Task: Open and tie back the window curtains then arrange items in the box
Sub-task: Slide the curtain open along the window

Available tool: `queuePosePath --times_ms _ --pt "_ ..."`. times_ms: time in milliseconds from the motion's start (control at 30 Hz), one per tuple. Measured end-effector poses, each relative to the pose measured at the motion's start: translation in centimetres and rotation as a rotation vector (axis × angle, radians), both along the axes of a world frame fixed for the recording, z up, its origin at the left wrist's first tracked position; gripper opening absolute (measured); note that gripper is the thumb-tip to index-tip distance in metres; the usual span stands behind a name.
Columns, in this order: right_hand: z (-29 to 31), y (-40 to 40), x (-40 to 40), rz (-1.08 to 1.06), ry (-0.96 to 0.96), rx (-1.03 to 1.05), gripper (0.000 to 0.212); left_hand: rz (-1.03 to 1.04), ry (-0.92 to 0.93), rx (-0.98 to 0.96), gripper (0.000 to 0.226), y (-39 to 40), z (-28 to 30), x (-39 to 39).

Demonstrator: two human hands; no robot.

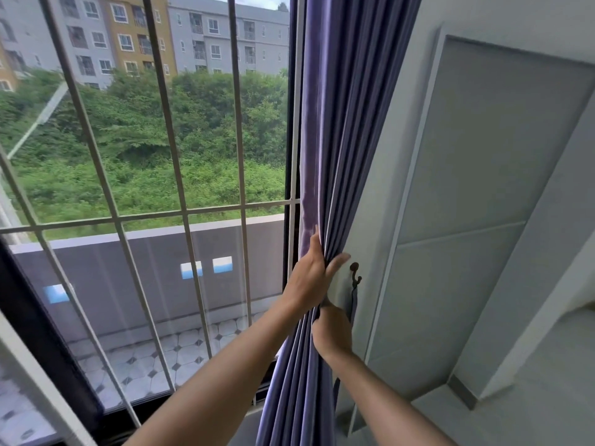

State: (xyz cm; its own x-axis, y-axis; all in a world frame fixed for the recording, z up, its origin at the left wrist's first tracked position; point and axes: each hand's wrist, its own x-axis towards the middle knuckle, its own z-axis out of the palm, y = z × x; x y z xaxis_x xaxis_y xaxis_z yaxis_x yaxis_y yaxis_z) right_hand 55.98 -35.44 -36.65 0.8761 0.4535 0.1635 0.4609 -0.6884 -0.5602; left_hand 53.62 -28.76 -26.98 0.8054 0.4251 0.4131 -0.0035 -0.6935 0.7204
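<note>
Window (206, 149): takes up the whole left side, white bars (162, 101) across the glass, flats and green scrub outside, tiled balcony below.

Wall (396, 175): pale, right of the window, with a recessed panel further right.

Curtain (335, 123): purple, all bunched into one narrow bundle at the window's right edge, up against the wall. Long axis runs top to bottom of the view, leaning a bit — the top sits further right, the bottom drifts left towards the sill. Pleats run along that same line.

Left hand (310, 278): wrapped round the bundle from the window side about halfway down, fingers curled over the front folds and thumb sticking out on the wall side — so it's clamped on the fabric, squeezing the pleats together.

Right hand (331, 333): just below the left one, on the wall side of the bundle, fingers tucked in behind the folds where they're hidden. Looks like it's gripping the curtain too, but what the fingertips are on, can't tell.

Hook (354, 272): small dark one on the wall just right of the left thumb, with a strip of purple tie-back (353, 304) hanging straight down from it, right beside the right hand.
</note>
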Motion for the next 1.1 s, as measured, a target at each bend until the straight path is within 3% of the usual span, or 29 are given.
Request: queuePosePath --times_ms 167,267,367,433,533,600,733,867,1000,1100 --pt "0.2 -0.5 -0.8 0.105 0.130 0.106 0.031 0.034 0.010 0.078 0.061 0.0 -0.1 0.8" --pt "-1.1 -1.3 -2.5 0.284 0.239 0.368 0.071 0.047 0.031 0.066 0.061 0.8 -0.3 0.8" --pt "-2.3 -0.4 -2.2 0.157 0.066 0.526 0.096 0.024 0.010 0.047 0.062 1.2 -0.8 0.7" --pt "-1.2 0.5 -1.5 0.052 0.025 0.610 0.093 0.017 -0.007 0.041 0.058 0.7 -0.9 0.5" --pt "1.3 1.4 -0.7 -0.027 0.071 0.728 0.064 0.008 -0.014 0.026 0.057 0.2 -1.0 0.4" --pt "1.0 2.1 -0.2 -0.115 0.090 0.644 0.046 0.003 -0.011 0.021 0.059 0.3 -1.1 0.6" --pt "-1.0 3.6 0.7 -0.135 0.054 0.209 0.021 0.054 0.054 0.031 0.063 0.9 -1.0 1.0" --pt "-2.1 3.7 0.8 -0.170 0.046 0.187 0.019 0.072 0.046 0.082 0.064 2.0 -0.6 0.9" --pt "-2.6 3.3 0.9 -0.161 0.035 0.128 0.026 0.045 0.087 0.100 0.082 2.2 -0.3 1.0" --pt "-1.9 2.0 0.6 -0.148 0.064 0.223 0.030 0.051 0.174 0.135 0.091 2.6 -0.1 1.4"
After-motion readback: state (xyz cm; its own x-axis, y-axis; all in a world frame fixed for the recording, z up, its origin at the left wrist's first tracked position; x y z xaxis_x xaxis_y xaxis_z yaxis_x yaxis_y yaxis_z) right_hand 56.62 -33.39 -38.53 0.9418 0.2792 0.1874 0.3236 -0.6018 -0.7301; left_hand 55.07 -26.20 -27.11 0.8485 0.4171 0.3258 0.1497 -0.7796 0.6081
